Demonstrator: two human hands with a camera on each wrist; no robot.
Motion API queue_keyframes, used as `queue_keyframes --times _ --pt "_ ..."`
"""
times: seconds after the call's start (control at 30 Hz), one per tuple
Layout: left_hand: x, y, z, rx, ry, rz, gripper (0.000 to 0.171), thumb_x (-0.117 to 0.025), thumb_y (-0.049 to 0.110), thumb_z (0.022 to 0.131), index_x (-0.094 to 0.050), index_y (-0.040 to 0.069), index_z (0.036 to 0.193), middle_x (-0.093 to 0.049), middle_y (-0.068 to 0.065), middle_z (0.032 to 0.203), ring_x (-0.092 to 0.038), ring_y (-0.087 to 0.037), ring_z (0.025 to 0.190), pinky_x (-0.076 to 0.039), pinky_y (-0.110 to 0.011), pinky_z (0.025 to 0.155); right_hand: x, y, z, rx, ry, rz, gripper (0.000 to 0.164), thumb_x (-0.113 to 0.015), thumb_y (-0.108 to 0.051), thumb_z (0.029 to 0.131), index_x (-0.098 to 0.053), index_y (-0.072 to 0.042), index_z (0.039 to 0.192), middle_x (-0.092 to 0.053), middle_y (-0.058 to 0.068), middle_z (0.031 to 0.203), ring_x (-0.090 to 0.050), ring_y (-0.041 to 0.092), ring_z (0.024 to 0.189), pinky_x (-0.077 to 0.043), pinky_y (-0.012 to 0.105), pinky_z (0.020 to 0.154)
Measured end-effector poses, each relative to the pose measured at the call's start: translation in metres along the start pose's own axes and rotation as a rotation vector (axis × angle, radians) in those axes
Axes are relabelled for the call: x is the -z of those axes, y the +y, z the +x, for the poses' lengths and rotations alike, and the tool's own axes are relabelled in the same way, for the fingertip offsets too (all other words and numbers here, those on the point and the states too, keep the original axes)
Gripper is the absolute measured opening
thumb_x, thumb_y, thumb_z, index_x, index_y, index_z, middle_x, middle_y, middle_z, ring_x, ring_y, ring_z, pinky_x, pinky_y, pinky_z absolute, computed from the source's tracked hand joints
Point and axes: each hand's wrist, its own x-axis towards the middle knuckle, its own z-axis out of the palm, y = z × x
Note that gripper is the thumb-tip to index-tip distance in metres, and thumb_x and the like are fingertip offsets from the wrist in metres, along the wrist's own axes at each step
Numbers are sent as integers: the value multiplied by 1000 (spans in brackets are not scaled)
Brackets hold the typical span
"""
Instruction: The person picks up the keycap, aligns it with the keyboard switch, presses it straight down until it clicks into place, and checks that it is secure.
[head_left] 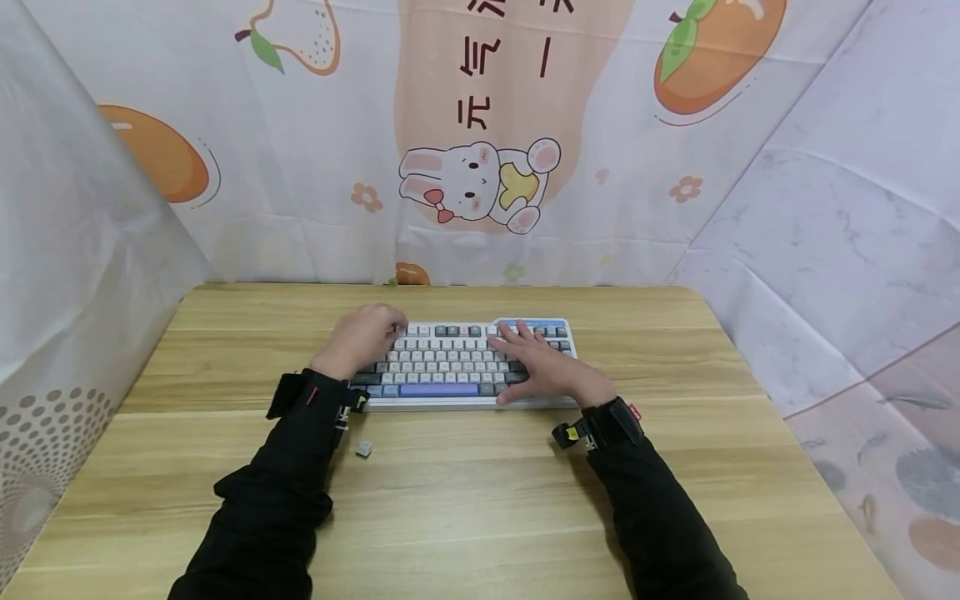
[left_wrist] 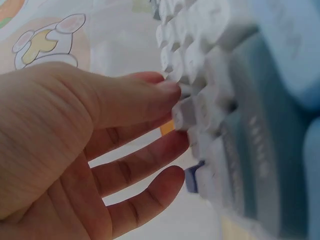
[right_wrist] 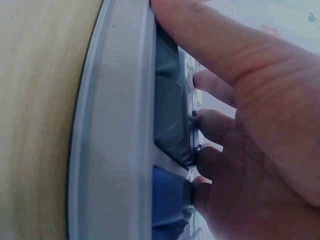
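A white keyboard (head_left: 442,402) with white, grey, blue and purple keycaps lies on the wooden table. At its top left corner, my left hand (head_left: 363,337) pinches a keycap between thumb and index finger. In the left wrist view the thumb (left_wrist: 150,97) mostly hides that keycap, while the other fingers stay loosely bent beside the key rows. My right hand (head_left: 543,367) lies spread over the keyboard's right side. Its thumb (right_wrist: 200,30) rests on the front edge, and its fingertips touch the keys farther back.
A small loose keycap (head_left: 363,450) lies on the table (head_left: 465,517) in front of the keyboard, near the left wrist. Behind the table hangs a white printed curtain (head_left: 322,225). More sheets hang along both sides. Each wrist wears a black strap with a small camera.
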Motion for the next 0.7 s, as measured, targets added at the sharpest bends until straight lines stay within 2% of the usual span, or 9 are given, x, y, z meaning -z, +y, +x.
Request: queue_keyframes --times 0.27,0.5,0.7 --pt "6 -4 -5 -27 -40 -43 22 -69 2 94 -75 2 115 -71 -15 117 -67 -31 106 -53 -47 88 1 -1 1 -10 -4 12 102 -79 -46 85 -21 -16 163 1 11 169 12 36 153 4 55 122" --pt "8 -4 -9 -26 -84 -43 29 -76 7 91 -73 3 119 -69 -15 121 -64 -32 113 -51 -48 95 0 1 1 -3 -7 0 102 -79 -47 85 -21 -16 163 1 12 169 12 36 153 4 55 122" --pt "11 -3 -15 -14 -97 -67 33 -76 10 91 -71 1 122 -69 -17 123 -63 -33 116 -50 -49 97 0 0 1 -8 -3 11 102 -79 -48 85 -21 -16 163 1 11 169 12 35 153 4 55 122"
